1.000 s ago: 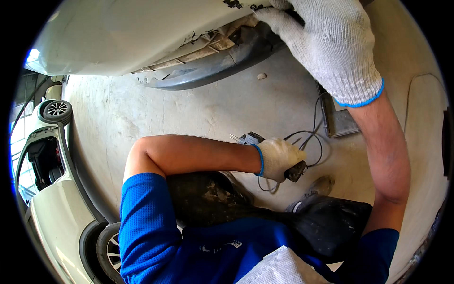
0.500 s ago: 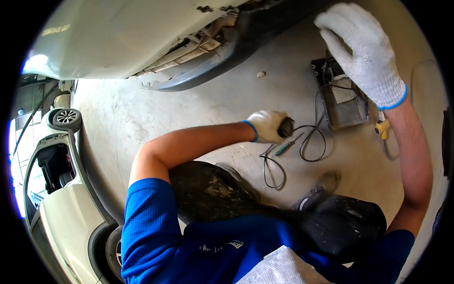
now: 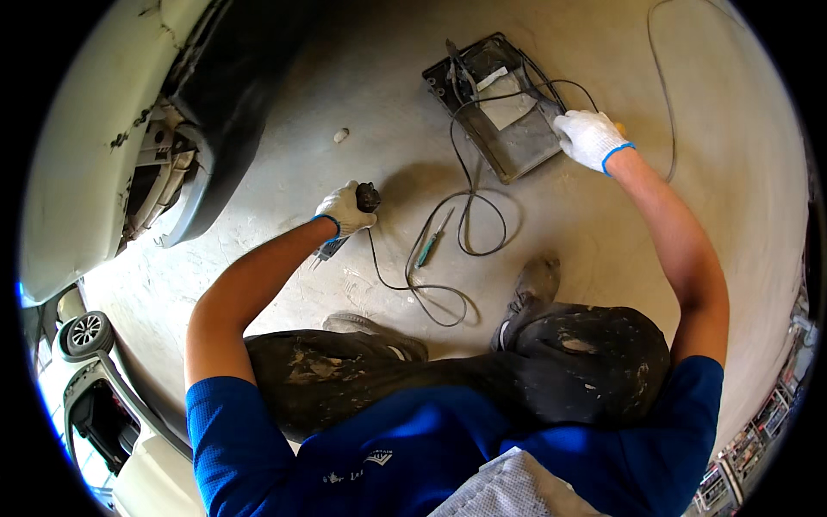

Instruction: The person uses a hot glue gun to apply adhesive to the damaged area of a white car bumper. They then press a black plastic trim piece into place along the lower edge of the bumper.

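Note:
My left hand [image 3: 343, 209], in a white glove with a blue cuff, grips a black corded tool [image 3: 367, 198] low over the concrete floor. Its black cable [image 3: 439, 250] loops across the floor toward a shallow metal tray [image 3: 500, 108]. My right hand [image 3: 590, 138], gloved the same way, reaches to the tray's right edge and closes on something small and orange that is mostly hidden. A green-handled screwdriver [image 3: 431, 246] lies on the floor between the cable loops.
A white car body with a dark bumper [image 3: 215, 112] hangs over the upper left. A second white car with a wheel [image 3: 86, 332] stands at the lower left. My dirty dark trousers [image 3: 482, 370] and shoes fill the lower middle.
The view has swung down from the bumper to the floor. My right hand dropped from the bumper to the tray's edge. My left hand still holds the tool.

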Demonstrator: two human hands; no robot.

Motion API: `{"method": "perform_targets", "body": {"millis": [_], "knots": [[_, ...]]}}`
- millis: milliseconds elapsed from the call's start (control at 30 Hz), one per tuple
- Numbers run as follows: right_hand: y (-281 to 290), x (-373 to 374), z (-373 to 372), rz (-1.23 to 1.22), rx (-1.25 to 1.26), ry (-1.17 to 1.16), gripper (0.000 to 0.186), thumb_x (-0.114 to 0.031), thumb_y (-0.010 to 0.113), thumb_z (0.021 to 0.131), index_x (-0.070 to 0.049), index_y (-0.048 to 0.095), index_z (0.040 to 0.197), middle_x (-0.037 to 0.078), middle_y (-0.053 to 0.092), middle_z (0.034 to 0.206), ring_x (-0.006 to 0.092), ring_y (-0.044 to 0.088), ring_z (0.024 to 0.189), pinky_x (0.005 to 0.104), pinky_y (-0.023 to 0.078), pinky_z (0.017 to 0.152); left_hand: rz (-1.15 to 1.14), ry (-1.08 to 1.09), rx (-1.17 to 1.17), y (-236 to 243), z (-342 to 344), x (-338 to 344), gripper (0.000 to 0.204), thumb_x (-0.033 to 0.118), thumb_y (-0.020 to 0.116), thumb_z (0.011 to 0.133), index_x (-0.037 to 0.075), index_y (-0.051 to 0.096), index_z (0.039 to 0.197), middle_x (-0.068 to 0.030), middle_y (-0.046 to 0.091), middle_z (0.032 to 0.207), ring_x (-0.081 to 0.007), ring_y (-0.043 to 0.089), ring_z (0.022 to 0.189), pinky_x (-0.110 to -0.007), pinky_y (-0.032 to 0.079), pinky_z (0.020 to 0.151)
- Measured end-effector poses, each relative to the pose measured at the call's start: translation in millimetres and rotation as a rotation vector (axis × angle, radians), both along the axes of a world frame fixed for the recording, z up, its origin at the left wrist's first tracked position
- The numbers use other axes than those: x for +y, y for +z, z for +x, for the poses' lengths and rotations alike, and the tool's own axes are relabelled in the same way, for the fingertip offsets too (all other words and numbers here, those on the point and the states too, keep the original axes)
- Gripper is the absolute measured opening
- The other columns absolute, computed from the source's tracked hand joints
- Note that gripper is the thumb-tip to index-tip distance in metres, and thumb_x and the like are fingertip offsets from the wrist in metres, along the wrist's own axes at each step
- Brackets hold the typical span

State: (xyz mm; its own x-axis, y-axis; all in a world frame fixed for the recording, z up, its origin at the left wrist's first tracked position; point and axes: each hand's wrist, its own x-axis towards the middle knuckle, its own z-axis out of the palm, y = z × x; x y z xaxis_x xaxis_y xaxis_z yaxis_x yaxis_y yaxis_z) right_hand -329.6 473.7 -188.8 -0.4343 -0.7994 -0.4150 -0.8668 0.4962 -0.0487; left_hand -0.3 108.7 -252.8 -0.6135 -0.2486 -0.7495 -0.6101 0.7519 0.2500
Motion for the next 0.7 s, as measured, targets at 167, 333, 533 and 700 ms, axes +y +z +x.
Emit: {"method": "perform_targets", "body": {"millis": [167, 333, 533, 700], "knots": [[-56.3, -3.4, 22.6, -0.263, -0.072, 0.020, 0.021, -0.022, 0.065, 0.090, -0.008, 0.064, 0.105, 0.017, 0.068, 0.104, 0.0377, 0.067, 0.099, 0.0504, 0.055, 0.085, -0.100, -0.170, 0.049, -6.8, 5.5, 5.7, 0.067, 0.044, 0.075, 0.078, 0.001, 0.056, 0.126, -0.0265, 0.064, 0.125, -0.0402, 0.064, 0.116, -0.048, 0.051, 0.099], [-90.8, -24.6, 32.2, -0.314, -0.064, -0.086, 0.023, -0.023, 0.065, 0.090, -0.008, 0.064, 0.106, 0.019, 0.068, 0.102, 0.0386, 0.067, 0.097, 0.0514, 0.054, 0.084, -0.092, -0.359, 0.046, 4.2, 1.0, 5.2, 0.064, 0.043, 0.072, 0.083, 0.002, 0.055, 0.129, -0.0246, 0.062, 0.129, -0.0406, 0.061, 0.120, -0.048, 0.049, 0.101], [-127.8, -29.9, 37.8, -0.409, -0.222, -0.179, 0.017, -0.022, 0.061, 0.090, -0.008, 0.067, 0.098, 0.021, 0.067, 0.093, 0.0438, 0.065, 0.092, 0.0550, 0.050, 0.080, -0.133, -0.360, 0.029, 17.3, -9.9, 11.0, 0.059, 0.037, 0.071, 0.080, 0.006, 0.059, 0.128, -0.0221, 0.063, 0.130, -0.0403, 0.061, 0.122, -0.049, 0.050, 0.103], [-114.2, -33.9, 40.3, -0.541, -0.384, -0.324, 0.020, -0.009, 0.070, 0.084, -0.006, 0.064, 0.102, 0.020, 0.065, 0.100, 0.0425, 0.065, 0.096, 0.0505, 0.052, 0.083, -0.152, -0.388, 0.088, 15.8, -12.3, 8.8, 0.051, 0.031, 0.067, 0.080, 0.005, 0.058, 0.124, -0.0208, 0.066, 0.120, -0.0387, 0.065, 0.114, -0.047, 0.053, 0.097]]}}
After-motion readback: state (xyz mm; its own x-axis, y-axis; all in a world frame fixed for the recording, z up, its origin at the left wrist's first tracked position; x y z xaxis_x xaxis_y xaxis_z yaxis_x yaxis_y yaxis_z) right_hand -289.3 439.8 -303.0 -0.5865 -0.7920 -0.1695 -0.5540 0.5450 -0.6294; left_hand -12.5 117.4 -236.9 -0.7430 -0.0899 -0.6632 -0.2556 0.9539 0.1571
